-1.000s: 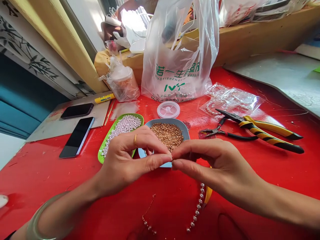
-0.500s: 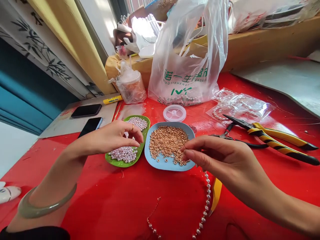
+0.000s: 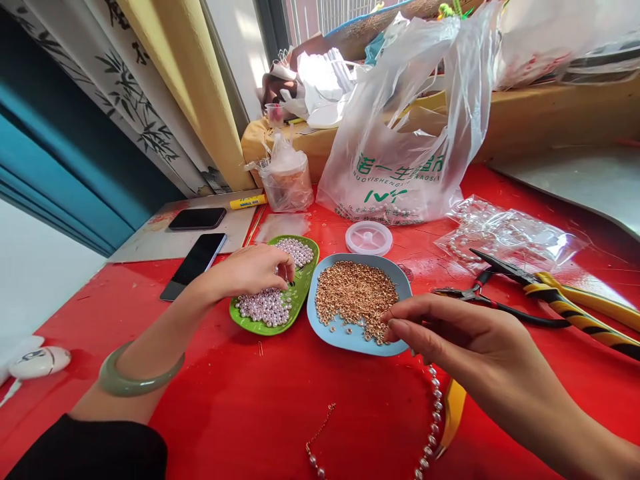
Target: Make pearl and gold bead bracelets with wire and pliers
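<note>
My left hand [image 3: 260, 270], with a jade-green bangle [image 3: 143, 383] on its wrist, reaches over a green tray [image 3: 300, 293] of pearl beads [image 3: 265, 307]. Its fingers curl down with the tips together at the tray; what they pinch, if anything, is too small to tell. My right hand [image 3: 450, 333] pinches the thin thread end of a beaded necklace [image 3: 434, 407] between thumb and forefinger, beside a blue tray [image 3: 325, 337] of gold beads [image 3: 355, 293]. Pearl beads hang from below this hand to the red table, where a fine chain [image 3: 323, 427] ends the strand.
Pliers with yellow-black handles [image 3: 575, 307] and a smaller pair of pliers [image 3: 475, 293] lie at right. Behind the trays are a round plastic lid [image 3: 369, 238], a plastic bag [image 3: 395, 173] and bagged pearl strands [image 3: 505, 233]. Two phones [image 3: 195, 267] lie at left.
The view has shifted, so everything sits further right and slightly lower. My left hand's fingers have drawn together and down at the green tray. My right hand keeps its pinch beside the blue tray.
</note>
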The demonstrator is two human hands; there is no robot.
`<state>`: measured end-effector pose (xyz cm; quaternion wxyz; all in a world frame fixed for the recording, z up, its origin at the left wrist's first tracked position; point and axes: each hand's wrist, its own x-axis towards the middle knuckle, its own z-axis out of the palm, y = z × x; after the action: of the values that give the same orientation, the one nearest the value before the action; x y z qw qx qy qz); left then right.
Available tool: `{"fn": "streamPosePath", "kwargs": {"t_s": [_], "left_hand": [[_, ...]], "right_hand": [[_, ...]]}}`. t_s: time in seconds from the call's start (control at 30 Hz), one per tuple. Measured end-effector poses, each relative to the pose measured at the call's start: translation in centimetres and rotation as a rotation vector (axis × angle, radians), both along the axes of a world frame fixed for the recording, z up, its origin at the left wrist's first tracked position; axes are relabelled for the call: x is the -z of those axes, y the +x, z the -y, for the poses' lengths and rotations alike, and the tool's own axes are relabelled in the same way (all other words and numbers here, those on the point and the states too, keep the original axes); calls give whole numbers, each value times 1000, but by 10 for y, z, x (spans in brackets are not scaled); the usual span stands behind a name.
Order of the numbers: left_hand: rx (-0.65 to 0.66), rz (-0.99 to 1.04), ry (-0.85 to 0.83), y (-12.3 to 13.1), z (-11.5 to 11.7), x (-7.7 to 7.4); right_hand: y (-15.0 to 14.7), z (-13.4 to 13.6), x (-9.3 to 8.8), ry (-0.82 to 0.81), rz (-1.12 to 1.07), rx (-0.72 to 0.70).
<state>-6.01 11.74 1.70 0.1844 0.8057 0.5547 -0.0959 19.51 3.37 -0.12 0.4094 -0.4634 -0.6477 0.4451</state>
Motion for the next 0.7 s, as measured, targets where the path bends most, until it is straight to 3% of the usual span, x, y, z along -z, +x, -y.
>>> {"fn": "streamPosePath", "kwargs": {"t_s": [0.53,0.7], "left_hand": [[-72,29,60,-5,-4,11],[-117,171,117,3,0,2]], "right_hand": [[0,-1,3,-26,-74,-81],[0,-1,2,-24,-66,-86]]}}
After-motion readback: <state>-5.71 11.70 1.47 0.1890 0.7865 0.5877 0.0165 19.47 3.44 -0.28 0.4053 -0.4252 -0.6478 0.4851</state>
